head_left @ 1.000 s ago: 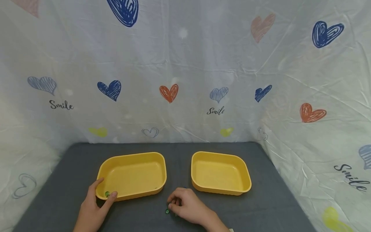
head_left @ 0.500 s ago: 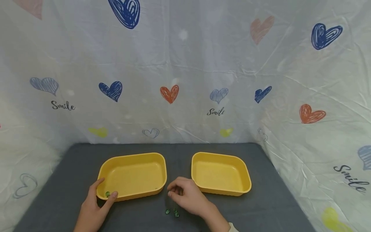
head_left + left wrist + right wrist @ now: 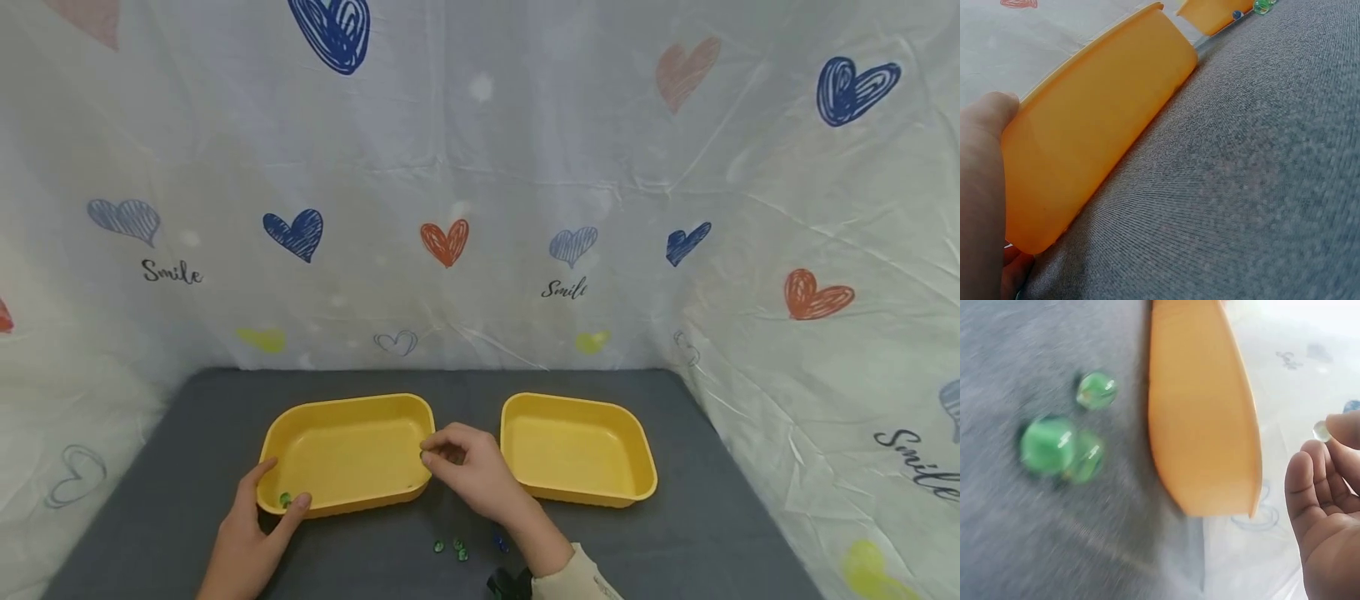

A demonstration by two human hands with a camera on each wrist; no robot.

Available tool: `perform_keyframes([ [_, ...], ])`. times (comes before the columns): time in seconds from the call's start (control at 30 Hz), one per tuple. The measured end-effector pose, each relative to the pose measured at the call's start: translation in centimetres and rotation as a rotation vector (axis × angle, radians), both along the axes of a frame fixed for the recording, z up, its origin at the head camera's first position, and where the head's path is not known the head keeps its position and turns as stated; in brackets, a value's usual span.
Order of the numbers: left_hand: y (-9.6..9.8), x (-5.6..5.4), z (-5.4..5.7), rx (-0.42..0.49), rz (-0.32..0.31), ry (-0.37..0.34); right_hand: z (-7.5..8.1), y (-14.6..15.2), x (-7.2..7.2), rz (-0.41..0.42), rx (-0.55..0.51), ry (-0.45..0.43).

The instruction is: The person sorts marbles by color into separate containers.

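Observation:
My left hand (image 3: 251, 533) grips the near left corner of a yellow bin (image 3: 352, 505), thumb over the front rim and fingers at the left side. A green marble (image 3: 286, 499) lies inside that corner by the thumb. My right hand (image 3: 480, 471) pinches a small clear marble (image 3: 1321, 431) between thumb and fingertips, right at the bin's right rim. In front of the bin, on the grey cloth, lie three green marbles (image 3: 1049, 445), close together. Some blue marbles (image 3: 501, 542) show beside the right forearm, partly hidden by it.
A second yellow bin (image 3: 577, 495) stands to the right, a gap away from the first. Behind the dark grey table (image 3: 360, 567) hangs a white curtain (image 3: 495, 150) printed with hearts. A black device (image 3: 510, 583) sits at the right wrist by a cream sleeve (image 3: 573, 579).
My right hand has lifted from the green marbles and moved up and left to the first bin's right rim, marble in its fingertips. Blue marbles have come into view. The left hand keeps its grip.

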State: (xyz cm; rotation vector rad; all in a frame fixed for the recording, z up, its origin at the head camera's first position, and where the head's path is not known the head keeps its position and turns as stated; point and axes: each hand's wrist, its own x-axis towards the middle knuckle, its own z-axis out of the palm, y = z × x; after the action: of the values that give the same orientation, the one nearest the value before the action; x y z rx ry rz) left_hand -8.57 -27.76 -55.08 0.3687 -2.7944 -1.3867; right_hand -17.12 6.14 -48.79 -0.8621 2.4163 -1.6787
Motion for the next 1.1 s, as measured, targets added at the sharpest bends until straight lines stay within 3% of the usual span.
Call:
perform_keyframes([
  [0.33, 0.2, 0.1, -0.2, 0.009, 0.004, 0.004, 0.5, -2.5, -0.8, 0.036, 0.010, -0.002],
  [1.1, 0.2, 0.2, 0.0, 0.006, 0.007, 0.013, -0.8, -4.3, -1.8, -0.036, 0.044, -0.030],
])
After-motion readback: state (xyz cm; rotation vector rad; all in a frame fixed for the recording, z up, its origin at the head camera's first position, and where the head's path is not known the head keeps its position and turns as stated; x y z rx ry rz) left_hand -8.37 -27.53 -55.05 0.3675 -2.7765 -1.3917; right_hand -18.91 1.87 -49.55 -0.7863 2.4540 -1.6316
